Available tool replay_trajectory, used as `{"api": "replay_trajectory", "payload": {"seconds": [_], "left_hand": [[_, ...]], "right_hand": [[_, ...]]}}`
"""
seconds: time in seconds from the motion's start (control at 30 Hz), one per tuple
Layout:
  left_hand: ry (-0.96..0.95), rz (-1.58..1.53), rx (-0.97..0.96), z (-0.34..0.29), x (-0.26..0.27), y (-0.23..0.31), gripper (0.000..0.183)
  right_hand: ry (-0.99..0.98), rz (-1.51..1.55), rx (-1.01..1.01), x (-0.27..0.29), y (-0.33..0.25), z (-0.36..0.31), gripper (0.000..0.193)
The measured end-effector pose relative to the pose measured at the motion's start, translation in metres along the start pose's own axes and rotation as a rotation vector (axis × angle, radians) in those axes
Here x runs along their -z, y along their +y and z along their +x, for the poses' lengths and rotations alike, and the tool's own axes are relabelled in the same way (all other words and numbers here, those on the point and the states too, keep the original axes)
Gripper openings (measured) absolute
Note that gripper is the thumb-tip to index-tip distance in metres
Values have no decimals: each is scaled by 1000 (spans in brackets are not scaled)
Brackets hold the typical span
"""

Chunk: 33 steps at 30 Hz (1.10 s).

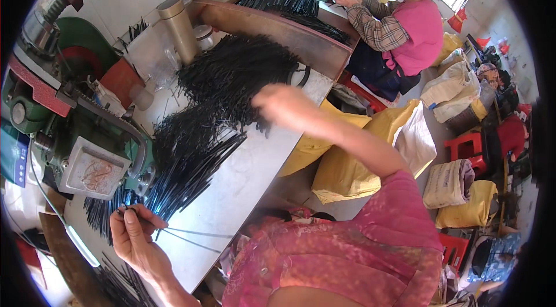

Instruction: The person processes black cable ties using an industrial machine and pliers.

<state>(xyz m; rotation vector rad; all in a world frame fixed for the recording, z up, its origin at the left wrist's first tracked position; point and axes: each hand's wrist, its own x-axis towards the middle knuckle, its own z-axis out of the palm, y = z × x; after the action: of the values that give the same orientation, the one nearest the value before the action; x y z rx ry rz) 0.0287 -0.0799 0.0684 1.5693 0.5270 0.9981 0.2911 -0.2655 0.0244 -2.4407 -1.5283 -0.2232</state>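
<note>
My left hand [136, 237] is closed in a pinch just below the head of a green bench machine [87, 162]. From its fingers, two thin black strips [194, 233] stick out to the right over the white tabletop [243, 185]. My right hand [284, 105] is raised at the right edge of a big heap of thin black strips [231, 69]. Motion blurs its fingers, so whether it holds anything cannot be made out. A looser bundle of black strips [191, 176] lies between the heap and the machine.
A tan flask [178, 32] and a lidded cup [204, 36] stand behind the heap. A wooden divider [278, 29] separates the neighbouring bench, where a co-worker in pink [414, 29] sits. Yellow sacks [365, 153] stand on the floor at right.
</note>
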Motion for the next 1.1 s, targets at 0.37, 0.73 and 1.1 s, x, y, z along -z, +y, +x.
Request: {"api": "replay_trajectory", "payload": {"seconds": [0.37,0.73,1.1], "left_hand": [[-434,313,437,16,5,-44,11],[-297,154,560,18,18,-54,19],[-264,-19,578,8,37,-54,17]], "right_hand": [[-106,-424,-77,-42,110,-32,20],[67,280,-287,9,106,-44,26],[-54,1598,-260,41,-5,-18,42]]}}
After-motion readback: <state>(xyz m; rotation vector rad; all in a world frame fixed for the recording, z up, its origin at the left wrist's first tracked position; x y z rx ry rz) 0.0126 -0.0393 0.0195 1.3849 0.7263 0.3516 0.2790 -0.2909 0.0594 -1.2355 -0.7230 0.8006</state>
